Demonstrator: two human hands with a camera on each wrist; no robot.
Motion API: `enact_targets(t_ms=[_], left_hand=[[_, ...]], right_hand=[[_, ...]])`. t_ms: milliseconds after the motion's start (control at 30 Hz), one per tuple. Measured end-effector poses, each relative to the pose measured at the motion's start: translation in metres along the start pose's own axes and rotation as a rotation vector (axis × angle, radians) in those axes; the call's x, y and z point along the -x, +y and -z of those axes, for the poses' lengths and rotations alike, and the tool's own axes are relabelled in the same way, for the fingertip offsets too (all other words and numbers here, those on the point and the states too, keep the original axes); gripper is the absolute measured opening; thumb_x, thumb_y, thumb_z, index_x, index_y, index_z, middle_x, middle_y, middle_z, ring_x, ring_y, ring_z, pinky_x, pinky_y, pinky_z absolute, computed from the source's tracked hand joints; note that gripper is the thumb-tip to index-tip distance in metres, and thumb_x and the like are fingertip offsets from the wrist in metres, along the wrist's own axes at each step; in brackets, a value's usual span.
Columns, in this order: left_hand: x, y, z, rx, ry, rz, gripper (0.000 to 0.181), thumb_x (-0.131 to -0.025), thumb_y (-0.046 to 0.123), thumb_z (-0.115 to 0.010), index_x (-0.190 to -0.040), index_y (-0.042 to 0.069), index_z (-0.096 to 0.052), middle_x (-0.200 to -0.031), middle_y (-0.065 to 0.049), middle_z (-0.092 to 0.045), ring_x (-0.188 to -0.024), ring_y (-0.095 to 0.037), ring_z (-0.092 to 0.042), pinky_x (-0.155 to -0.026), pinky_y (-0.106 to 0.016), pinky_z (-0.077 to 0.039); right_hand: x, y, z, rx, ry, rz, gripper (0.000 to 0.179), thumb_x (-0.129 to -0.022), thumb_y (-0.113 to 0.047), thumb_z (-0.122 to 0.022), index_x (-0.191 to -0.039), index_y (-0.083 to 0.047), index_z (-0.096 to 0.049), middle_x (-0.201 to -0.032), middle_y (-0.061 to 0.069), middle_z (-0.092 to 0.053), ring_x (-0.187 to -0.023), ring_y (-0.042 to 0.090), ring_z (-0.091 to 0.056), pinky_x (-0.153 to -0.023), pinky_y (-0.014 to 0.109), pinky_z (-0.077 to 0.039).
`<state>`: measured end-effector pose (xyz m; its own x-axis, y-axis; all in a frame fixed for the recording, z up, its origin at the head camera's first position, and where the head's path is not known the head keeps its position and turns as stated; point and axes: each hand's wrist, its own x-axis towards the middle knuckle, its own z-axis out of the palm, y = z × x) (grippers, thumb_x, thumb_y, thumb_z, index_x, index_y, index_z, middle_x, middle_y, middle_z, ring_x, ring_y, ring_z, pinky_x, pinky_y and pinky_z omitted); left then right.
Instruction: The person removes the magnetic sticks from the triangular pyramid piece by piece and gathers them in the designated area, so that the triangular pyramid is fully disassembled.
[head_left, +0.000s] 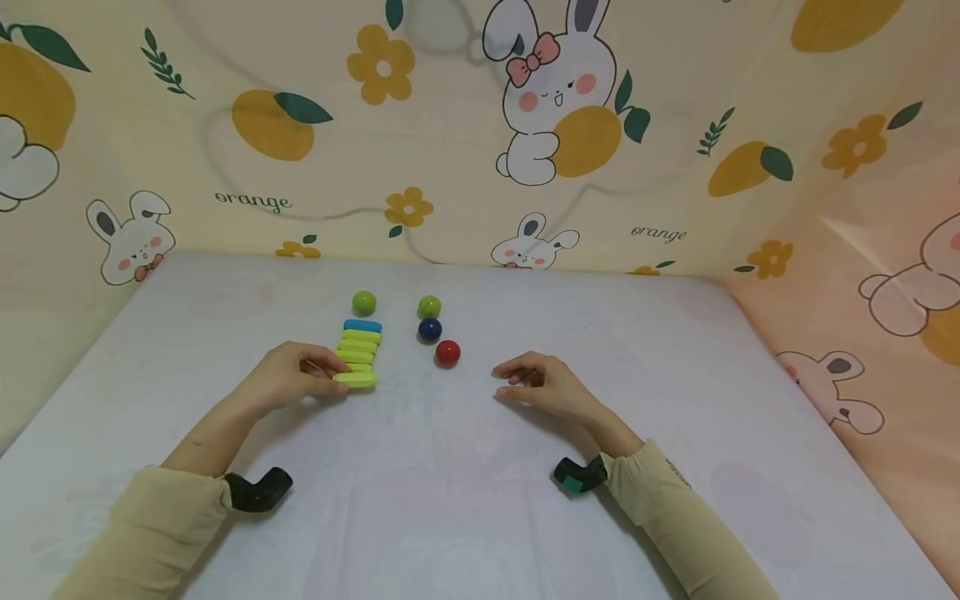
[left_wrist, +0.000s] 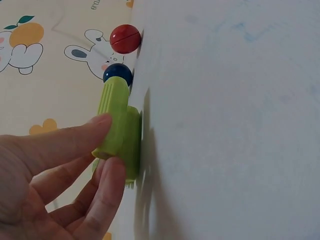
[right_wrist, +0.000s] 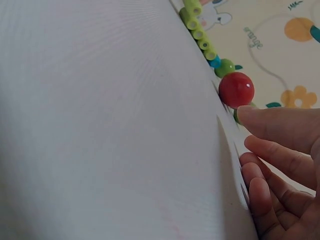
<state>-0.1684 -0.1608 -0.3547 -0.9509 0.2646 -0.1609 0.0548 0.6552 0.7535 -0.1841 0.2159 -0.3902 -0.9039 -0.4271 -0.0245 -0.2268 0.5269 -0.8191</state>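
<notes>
My left hand [head_left: 292,379] pinches a short yellow-green ribbed tube [head_left: 356,380] between thumb and fingers; the left wrist view shows this tube [left_wrist: 113,112] raised above another like it. Beyond it lies a row of several yellow-green tubes [head_left: 358,347], side by side, with a blue tube [head_left: 363,326] at the far end. My right hand [head_left: 551,387] holds nothing, its fingers loosely bent over the table. Nearest to it is a red ball [head_left: 447,353], which also shows just past the thumb in the right wrist view.
A dark blue ball [head_left: 430,330] sits behind the red one, with a green ball [head_left: 429,307] behind that. Another green ball [head_left: 364,302] stands beyond the blue tube. A patterned cloth [head_left: 450,167] rises along the back of the white table [head_left: 450,517].
</notes>
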Motion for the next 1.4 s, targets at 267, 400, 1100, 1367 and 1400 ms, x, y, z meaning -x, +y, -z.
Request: enact_targets(t_ms=[267, 400, 1100, 1367, 1400], left_hand=[[-0.001, -0.005, -0.001, 0.003, 0.010, 0.013, 0.033, -0.077, 0.018, -0.079, -0.104, 0.000, -0.071, -0.088, -0.005, -0.067, -0.076, -0.014, -0.054, -0.066, -0.028, -0.043], [-0.001, -0.006, -0.001, -0.001, 0.017, 0.021, 0.033, -0.077, 0.017, -0.079, -0.104, 0.001, -0.071, -0.087, -0.005, -0.066, -0.077, -0.014, -0.055, -0.066, -0.028, -0.043], [0.002, -0.005, -0.004, -0.039, 0.071, 0.084, 0.030, -0.076, 0.018, -0.080, -0.098, 0.000, -0.069, -0.084, -0.007, -0.066, -0.078, -0.019, -0.056, -0.064, -0.027, -0.042], [0.002, -0.002, -0.001, -0.030, 0.091, 0.097, 0.030, -0.078, 0.019, -0.078, -0.097, -0.001, -0.067, -0.086, -0.009, -0.067, -0.076, -0.017, -0.059, -0.063, -0.027, -0.045], [0.002, -0.002, 0.000, -0.028, 0.095, 0.098, 0.030, -0.078, 0.019, -0.078, -0.097, -0.001, -0.067, -0.086, -0.008, -0.067, -0.075, -0.017, -0.059, -0.063, -0.027, -0.046]], right_hand=[[-0.001, 0.001, 0.000, -0.009, 0.001, -0.003, 0.035, -0.081, -0.018, -0.077, -0.113, -0.007, -0.069, -0.105, 0.010, -0.067, -0.086, 0.016, -0.055, -0.070, 0.018, -0.043], [-0.001, 0.001, -0.001, -0.012, 0.001, -0.011, 0.036, -0.082, -0.016, -0.077, -0.115, -0.006, -0.068, -0.107, 0.012, -0.066, -0.085, 0.015, -0.054, -0.070, 0.018, -0.043], [0.004, -0.014, 0.000, 0.001, -0.015, -0.020, 0.035, -0.084, -0.008, -0.072, -0.116, 0.003, -0.065, -0.105, 0.021, -0.064, -0.082, 0.018, -0.053, -0.069, 0.019, -0.041], [-0.001, 0.003, 0.000, -0.010, -0.008, 0.000, 0.035, -0.083, -0.017, -0.075, -0.115, -0.006, -0.067, -0.105, 0.012, -0.067, -0.085, 0.015, -0.054, -0.071, 0.019, -0.043], [-0.001, 0.003, 0.000, -0.010, -0.008, 0.005, 0.035, -0.083, -0.018, -0.076, -0.115, -0.006, -0.067, -0.104, 0.011, -0.067, -0.085, 0.015, -0.054, -0.071, 0.019, -0.043]])
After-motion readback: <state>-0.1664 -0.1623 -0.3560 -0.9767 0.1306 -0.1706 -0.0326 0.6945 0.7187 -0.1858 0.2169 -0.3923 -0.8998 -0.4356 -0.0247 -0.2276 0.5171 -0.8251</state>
